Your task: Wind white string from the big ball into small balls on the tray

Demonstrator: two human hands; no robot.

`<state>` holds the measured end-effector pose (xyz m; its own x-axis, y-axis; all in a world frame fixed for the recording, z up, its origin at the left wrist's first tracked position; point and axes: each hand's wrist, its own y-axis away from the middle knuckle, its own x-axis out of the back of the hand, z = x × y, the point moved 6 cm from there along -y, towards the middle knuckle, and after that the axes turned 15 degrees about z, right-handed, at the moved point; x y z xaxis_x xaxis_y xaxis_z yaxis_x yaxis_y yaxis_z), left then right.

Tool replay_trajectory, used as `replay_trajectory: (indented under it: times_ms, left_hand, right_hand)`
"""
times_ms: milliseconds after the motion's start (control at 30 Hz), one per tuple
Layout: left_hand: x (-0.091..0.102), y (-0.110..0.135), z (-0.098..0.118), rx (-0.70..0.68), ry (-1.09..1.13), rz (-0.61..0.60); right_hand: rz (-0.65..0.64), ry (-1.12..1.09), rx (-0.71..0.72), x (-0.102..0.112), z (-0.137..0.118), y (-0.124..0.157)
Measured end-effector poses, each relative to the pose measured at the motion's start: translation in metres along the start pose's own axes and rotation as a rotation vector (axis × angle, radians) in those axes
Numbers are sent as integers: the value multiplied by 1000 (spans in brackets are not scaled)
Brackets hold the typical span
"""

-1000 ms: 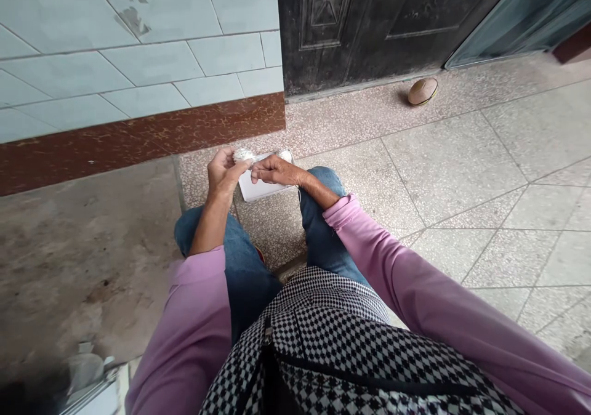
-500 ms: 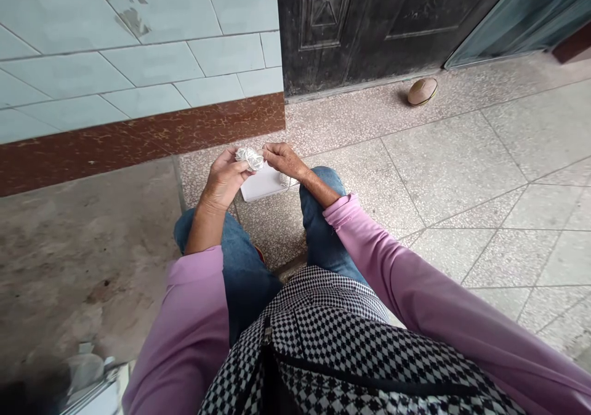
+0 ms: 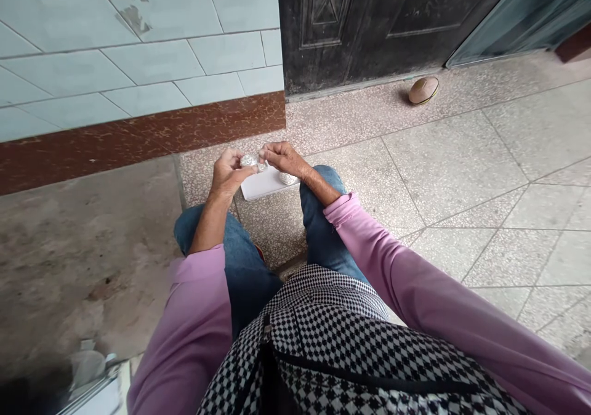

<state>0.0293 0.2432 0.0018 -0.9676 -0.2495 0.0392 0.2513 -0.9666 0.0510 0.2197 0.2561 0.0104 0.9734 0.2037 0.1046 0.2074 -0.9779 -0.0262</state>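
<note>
My left hand (image 3: 225, 175) holds a white openwork ball (image 3: 250, 160) of wound strands, with the thumb in front and the fingers behind. Just to its right, my right hand (image 3: 282, 157) has thumb and forefinger pinched together at the ball's edge. A bit of white shows under those fingertips, too small to make out. Below both hands a white rectangular tray (image 3: 259, 187) lies on the floor between my knees. At its right end rests a second white ball (image 3: 289, 179), partly covered by my right hand and wrist.
A pale tiled wall (image 3: 152, 64) with a brown skirting stands ahead on the left, beside a dark door (image 3: 351, 33). An oval, light brown object (image 3: 423, 90) sits by the doorstep. Clear plastic and flat white items (image 3: 95, 387) lie at the lower left.
My left hand has turned and shifted slightly right, and its fingers cover the ball differently. The right fingertips have moved slightly left. More of the second ball shows on the tray.
</note>
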Motion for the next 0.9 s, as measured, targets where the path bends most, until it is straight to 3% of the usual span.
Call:
replay_trajectory:
  times_ms: [133,300,500,633,700,800,900]
  left_hand:
    - [-10,15,7,99,93,-177]
    - [-14,21,21,169,290,-269]
    - [4,1,18,128,404,-43]
    - [13,-9,6,46,285,112]
    - [14,-11,3,-17,183,157]
    - [9,-7,1,-65,40,119]
    - [-3,4,1,-29,1,-69]
  right_hand:
    - [130,33,-18,10,1,-6]
    - [170,59,54,11,-2,-7]
    - [-53,125,116,-9,2,3]
    - [-339,68,24,-26,10,13]
    - [-397,7,-8,-26,7,15]
    - [-232,-69,-53,-12,0,9]
    - [8,-69,-100,5,-3,3]
